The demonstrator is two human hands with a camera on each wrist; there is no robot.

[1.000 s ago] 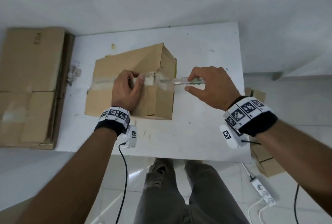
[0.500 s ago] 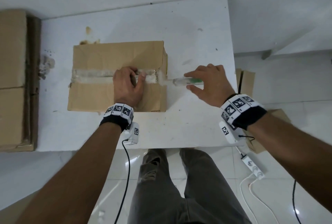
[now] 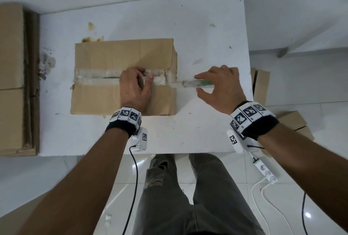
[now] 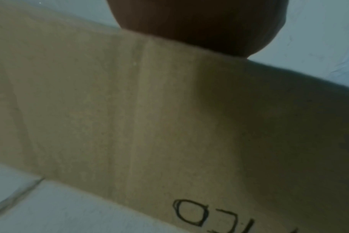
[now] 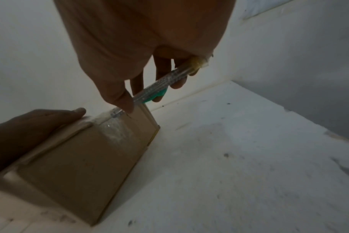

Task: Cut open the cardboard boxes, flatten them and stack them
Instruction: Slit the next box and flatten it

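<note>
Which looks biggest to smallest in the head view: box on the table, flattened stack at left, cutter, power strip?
1. Box on the table.
2. Flattened stack, though the frame edge cuts it off, so its rank against the box is unsure.
3. Power strip and cutter look alike; the right hand hides part of the cutter.

Handwritten black marks, partly cut off, unreadable, on cardboard box (image 4: 169, 126) side.

One taped cardboard box (image 3: 120, 76) on the table (image 3: 197, 33), one utility knife (image 3: 195, 84), one stack of flattened cardboard (image 3: 13, 76) at left, two hands, one power strip (image 3: 265, 171) (on the floor).
</note>
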